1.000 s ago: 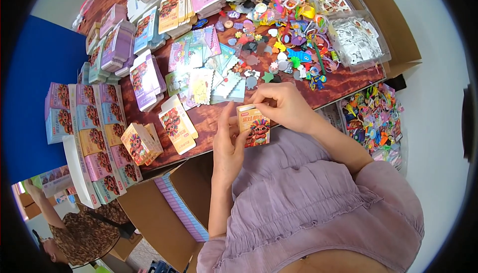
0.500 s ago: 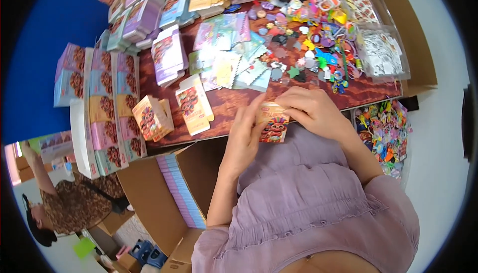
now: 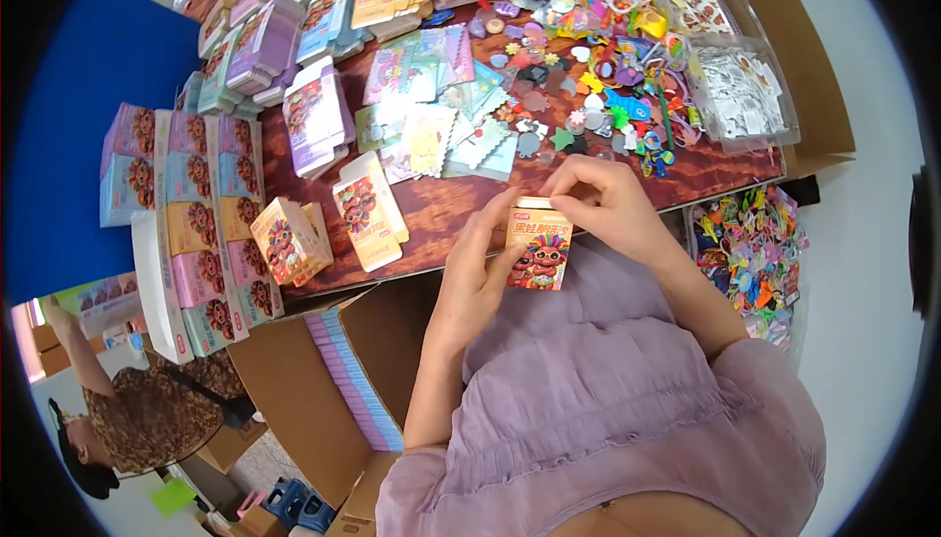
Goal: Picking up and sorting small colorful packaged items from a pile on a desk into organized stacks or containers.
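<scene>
A small orange cardboard box (image 3: 538, 261) with a cartoon character on its front is held upright in front of my lap, at the table's near edge. My left hand (image 3: 474, 272) is closed round its left side, thumb on the front face. At the box's top right corner, the bent fingers of my right hand (image 3: 610, 206) pinch the top edge. On the table to the left lies a flat orange box (image 3: 370, 212). Beside it stands another folded orange box (image 3: 290, 243). Whatever is inside the held box is hidden.
Filled display trays (image 3: 198, 228) stand at the left edge. Stacks of flat boxes (image 3: 263, 42), shiny packets (image 3: 421, 135) and loose colourful charms (image 3: 613, 96) cover the table. Plastic bags (image 3: 740, 91) lie at right. A carton (image 3: 284, 390) stands below; another person (image 3: 157, 410) is at lower left.
The box's top edge has come into sight between my hands, and my right hand has moved slightly up, its fingers now bunched at the corner. The view has shifted a little.
</scene>
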Available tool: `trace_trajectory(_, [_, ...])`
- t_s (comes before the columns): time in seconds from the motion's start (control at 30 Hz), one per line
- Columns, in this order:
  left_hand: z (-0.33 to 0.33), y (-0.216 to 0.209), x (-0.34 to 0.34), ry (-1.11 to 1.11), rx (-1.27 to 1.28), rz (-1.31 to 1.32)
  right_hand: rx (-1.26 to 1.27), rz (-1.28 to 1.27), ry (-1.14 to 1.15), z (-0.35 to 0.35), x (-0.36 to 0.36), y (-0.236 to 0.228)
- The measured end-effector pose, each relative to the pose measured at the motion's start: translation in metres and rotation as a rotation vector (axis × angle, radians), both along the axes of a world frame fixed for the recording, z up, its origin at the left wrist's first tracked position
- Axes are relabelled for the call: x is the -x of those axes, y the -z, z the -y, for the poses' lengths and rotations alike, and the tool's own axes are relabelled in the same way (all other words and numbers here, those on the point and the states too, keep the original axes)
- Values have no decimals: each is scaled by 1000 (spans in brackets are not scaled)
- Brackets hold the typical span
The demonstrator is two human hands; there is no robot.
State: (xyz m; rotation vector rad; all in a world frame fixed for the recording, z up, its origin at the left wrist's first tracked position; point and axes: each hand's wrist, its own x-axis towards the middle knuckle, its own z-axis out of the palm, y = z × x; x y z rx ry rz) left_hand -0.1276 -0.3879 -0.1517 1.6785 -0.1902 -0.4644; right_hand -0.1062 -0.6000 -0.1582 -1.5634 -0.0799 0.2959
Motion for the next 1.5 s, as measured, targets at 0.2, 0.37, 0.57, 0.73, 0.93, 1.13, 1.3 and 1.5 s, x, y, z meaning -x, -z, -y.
trace_trajectory(0.2, [2,-1,1,-33,15,-49,125,121,-41,3,-5,-3])
trace_trajectory(0.37, [1,3,1,-11,-17,-25,316,319,-119,5,-8,-8])
trace_trajectory(0.57, [-4,3,2,8,-89,69,430,451,-243,8,-7,-19])
trace_trajectory(0.73, [-8,-1,-1,-8,-156,148,209,293,-125,3,2,-14])
trace_trajectory(0.93, [-7,-2,2,-56,-30,53,-32,121,-28,-2,10,-14])
trace_trajectory(1.13, [-6,-10,0,-118,110,-4,-245,-66,2,8,13,-6])
trace_trajectory(1.3, [-11,-9,0,-11,45,60,-85,37,-86,12,9,-18])
trace_trajectory(1.5, [-13,-12,-1,3,-46,128,292,519,-85,11,10,-16])
